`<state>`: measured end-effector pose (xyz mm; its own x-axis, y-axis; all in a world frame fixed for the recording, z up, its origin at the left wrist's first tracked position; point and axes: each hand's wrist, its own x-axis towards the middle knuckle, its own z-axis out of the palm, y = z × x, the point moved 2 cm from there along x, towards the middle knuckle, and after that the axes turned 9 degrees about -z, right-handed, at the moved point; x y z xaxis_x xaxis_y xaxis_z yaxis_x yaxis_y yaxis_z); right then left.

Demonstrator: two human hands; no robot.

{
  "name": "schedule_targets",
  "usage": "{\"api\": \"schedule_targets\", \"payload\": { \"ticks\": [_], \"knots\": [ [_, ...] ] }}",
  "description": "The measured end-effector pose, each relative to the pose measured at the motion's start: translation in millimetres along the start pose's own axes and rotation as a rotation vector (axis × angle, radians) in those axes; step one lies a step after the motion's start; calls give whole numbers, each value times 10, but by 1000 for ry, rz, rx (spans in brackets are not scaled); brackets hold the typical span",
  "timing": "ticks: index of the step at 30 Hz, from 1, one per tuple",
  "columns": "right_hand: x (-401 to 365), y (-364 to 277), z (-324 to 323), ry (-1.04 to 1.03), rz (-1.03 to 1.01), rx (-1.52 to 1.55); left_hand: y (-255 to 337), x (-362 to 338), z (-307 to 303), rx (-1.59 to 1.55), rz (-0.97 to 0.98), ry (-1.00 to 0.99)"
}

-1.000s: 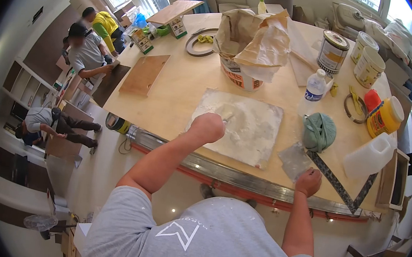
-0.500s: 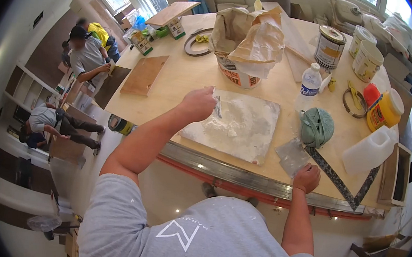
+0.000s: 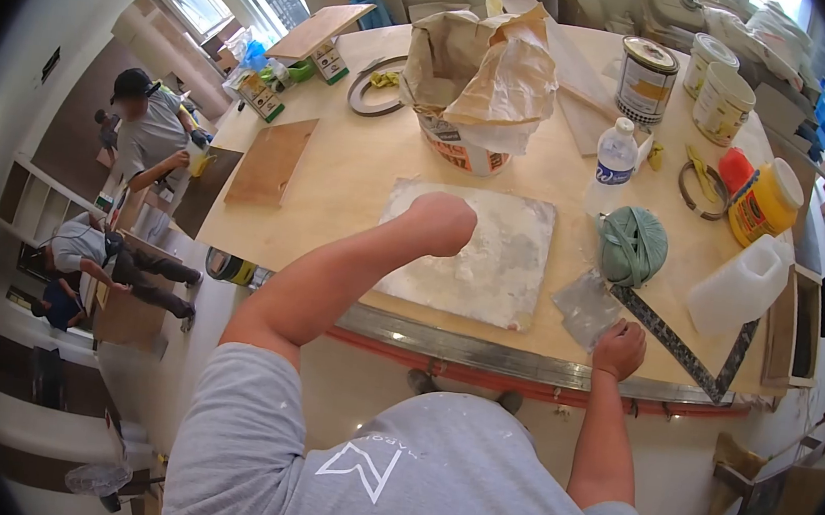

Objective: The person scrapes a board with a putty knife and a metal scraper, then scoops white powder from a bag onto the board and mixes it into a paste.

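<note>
My left hand [image 3: 442, 223] is closed in a fist over a white board [image 3: 524, 244] with pale powder or putty [image 3: 478, 259] spread on it. The putty knife in that fist is hidden under the hand now; its blade showed a moment ago. My right hand [image 3: 619, 350], also closed, is at the table's front edge, on the near corner of a wide, flat grey scraper [image 3: 583, 308]. Its handle is covered by my fingers. Just beyond lies a ball of green twine [image 3: 632, 246], with a dark speckled L-shaped strip [image 3: 670, 347] beside my right hand.
A paper-lined bucket [image 3: 475, 93] stands behind the board. To the right are a water bottle [image 3: 616, 158], a paint can [image 3: 647, 81], a yellow bottle [image 3: 767, 202] and a white jug [image 3: 741, 290]. A wooden panel [image 3: 272, 160] lies left. Other people [image 3: 149, 134] work at far left.
My left hand has moved right and slightly down over the board, and the powder pile looks flatter. My right hand stays by the scraper. The view has shifted slightly.
</note>
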<state>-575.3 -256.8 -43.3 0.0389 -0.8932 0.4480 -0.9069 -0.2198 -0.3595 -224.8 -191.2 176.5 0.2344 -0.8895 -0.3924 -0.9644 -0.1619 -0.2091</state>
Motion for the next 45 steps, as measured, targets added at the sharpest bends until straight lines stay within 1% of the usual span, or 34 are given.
{"api": "schedule_targets", "payload": {
  "ticks": [4, 6, 10, 13, 15, 19, 22, 25, 28, 31, 33, 37, 40, 45],
  "knots": [
    [8, -6, 16, -22, 27, -19, -21, 138, -103, -36, 2, 19],
    [14, -24, 1, -54, 58, -26, -109, 262, -80, -52, -18, 9],
    [12, -40, 13, -30, 70, -49, -313, 356, -203, -70, -74, -21],
    [14, -50, 14, -27, 77, -62, -543, 432, -135, -166, -109, 42],
    [20, -52, 9, -54, 97, -67, -685, 471, -69, -225, -170, 65],
    [7, -25, 63, -34, 90, -68, -977, 519, 120, -311, -296, 81],
    [2, -19, 68, -12, 73, -54, -1155, 507, 239, -308, -402, -85],
    [12, -25, 53, -8, 68, -41, -1139, 328, 312, -252, -240, -42],
    [12, -34, 45, -8, 65, -33, -1121, 178, 358, -143, -8, 138],
    [6, 2, 69, 9, 41, -26, -1013, 133, 315, -65, 3, 161],
    [6, 3, 71, 21, 28, -15, -962, 91, 274, -94, -57, 111],
    [21, -34, 9, -24, 49, -22, -985, 83, 348, -112, -190, 17],
    [19, -15, 11, -31, 44, 0, -1003, -21, 388, -177, -288, -3],
    [12, 20, 24, -30, 36, 17, -950, -161, 542, -167, -352, -36]
  ]
}}
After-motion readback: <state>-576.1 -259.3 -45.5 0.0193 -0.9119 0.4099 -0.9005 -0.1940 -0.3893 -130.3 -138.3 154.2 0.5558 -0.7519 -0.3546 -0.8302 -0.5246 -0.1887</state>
